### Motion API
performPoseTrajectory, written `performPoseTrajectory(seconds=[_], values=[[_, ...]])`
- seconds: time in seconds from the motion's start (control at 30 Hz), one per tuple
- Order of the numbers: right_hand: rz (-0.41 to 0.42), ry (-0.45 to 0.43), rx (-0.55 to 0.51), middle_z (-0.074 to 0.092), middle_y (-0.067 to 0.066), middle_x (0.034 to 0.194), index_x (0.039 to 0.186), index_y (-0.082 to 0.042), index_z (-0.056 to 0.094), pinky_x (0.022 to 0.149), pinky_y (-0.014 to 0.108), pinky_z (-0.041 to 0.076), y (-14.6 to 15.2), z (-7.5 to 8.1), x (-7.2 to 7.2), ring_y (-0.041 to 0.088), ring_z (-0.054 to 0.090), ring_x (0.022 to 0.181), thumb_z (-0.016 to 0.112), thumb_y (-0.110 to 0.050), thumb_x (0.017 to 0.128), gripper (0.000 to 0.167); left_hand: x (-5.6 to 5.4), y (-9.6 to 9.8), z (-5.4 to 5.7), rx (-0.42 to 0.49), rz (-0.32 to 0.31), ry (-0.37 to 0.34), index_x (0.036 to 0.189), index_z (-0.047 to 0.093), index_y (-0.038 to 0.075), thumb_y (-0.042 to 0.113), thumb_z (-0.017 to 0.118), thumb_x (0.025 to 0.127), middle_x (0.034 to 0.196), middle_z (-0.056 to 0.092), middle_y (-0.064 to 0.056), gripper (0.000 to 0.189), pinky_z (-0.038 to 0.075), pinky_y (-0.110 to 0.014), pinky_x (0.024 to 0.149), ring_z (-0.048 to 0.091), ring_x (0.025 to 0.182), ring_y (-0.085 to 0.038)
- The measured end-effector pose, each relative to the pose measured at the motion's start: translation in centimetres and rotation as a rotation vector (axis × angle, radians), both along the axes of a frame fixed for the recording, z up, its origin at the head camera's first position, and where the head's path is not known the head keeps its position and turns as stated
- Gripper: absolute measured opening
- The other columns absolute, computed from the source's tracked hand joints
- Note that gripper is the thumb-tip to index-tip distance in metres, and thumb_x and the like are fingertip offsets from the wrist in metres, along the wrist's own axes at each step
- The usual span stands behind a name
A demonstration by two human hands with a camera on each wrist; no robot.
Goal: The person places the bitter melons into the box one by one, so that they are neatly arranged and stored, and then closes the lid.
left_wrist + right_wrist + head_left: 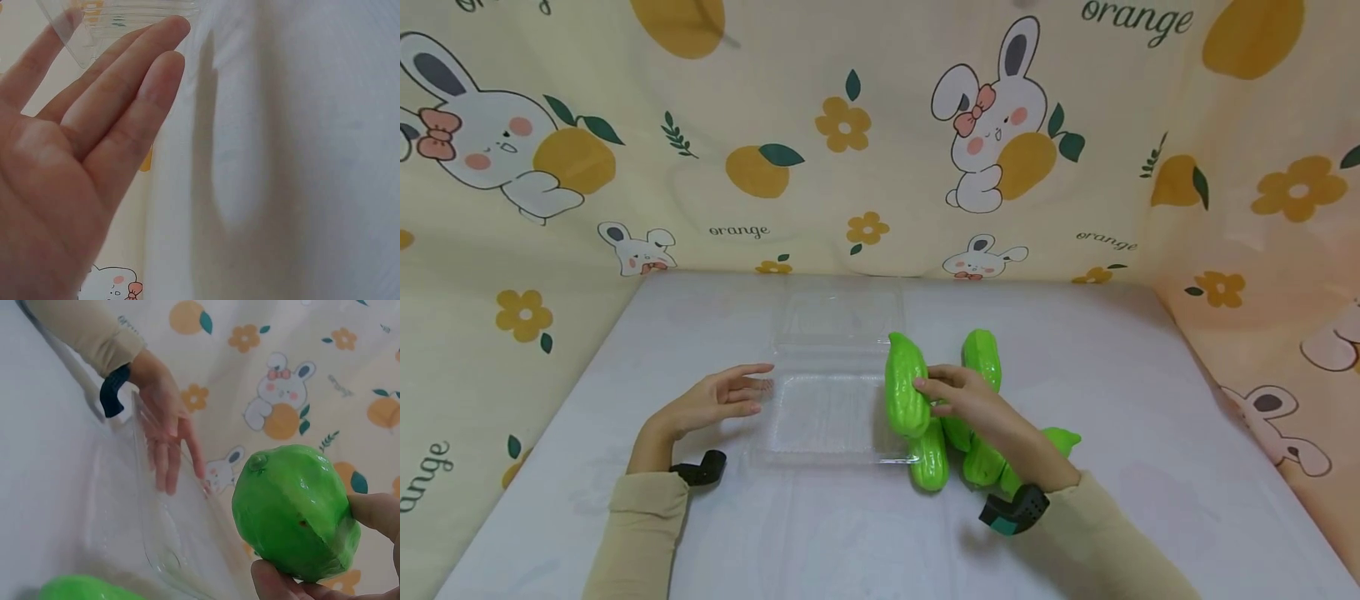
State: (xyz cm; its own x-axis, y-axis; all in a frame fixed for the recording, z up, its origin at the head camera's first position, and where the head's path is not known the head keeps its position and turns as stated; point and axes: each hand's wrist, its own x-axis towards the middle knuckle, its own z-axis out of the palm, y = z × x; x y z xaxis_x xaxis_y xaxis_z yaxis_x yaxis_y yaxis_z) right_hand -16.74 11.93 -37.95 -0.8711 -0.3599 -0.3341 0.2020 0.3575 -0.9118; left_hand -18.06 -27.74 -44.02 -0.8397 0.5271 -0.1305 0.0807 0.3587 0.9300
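Note:
My right hand (973,404) holds a glossy green gourd-shaped vegetable (906,387) over the right side of a clear plastic box (827,417). In the right wrist view, thumb and fingers pinch the ribbed vegetable (294,512), its blunt end facing the camera. My left hand (718,400) is at the box's left side, palm turned towards it, with nothing in its grasp. The left wrist view shows that hand (81,125) with fingers extended, fingertips close to the clear plastic. The box's lid (842,317) lies folded back behind it.
Several more green vegetables lie right of the box, partly under my right hand and forearm; one (982,354) is farther back and another (930,458) by the box's front right corner. A printed cloth (880,108) hangs behind the white table (820,542).

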Motion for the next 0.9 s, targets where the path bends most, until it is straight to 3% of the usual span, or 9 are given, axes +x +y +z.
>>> performPoseTrajectory(seconds=[0.27,0.53,0.9], values=[[0.020,0.006,-0.053,0.048,0.025,0.142,0.140,0.008,0.040,0.102,0.040,0.051,-1.8,-0.3,0.0,0.033,0.054,0.126,0.054,-0.029,0.097,0.058,0.0,0.0,0.2,-0.005,-0.003,-0.014,0.149,0.030,0.003,0.019,0.064,0.093,0.147,0.042,-0.028,0.069,0.046,-0.010,0.091,0.040,0.136,-0.046],[0.034,0.014,-0.057,0.052,0.024,0.139,0.139,0.007,0.042,0.100,0.039,0.052,-3.1,-0.5,-0.1,0.030,0.057,0.123,0.056,-0.029,0.097,0.057,0.0,-0.1,-0.1,0.009,-0.002,-0.008,0.149,0.031,0.003,0.017,0.065,0.092,0.147,0.043,-0.029,0.068,0.047,-0.010,0.091,0.049,0.133,-0.034],[0.039,-0.003,-0.064,0.055,0.023,0.136,0.138,0.005,0.045,0.097,0.038,0.054,-4.9,-0.8,-0.8,0.028,0.059,0.120,0.057,-0.027,0.096,0.054,0.0,-0.1,0.2,-0.017,-0.001,-0.022,0.150,0.029,0.004,0.020,0.063,0.093,0.149,0.041,-0.027,0.068,0.047,-0.011,0.091,0.038,0.138,-0.046]])
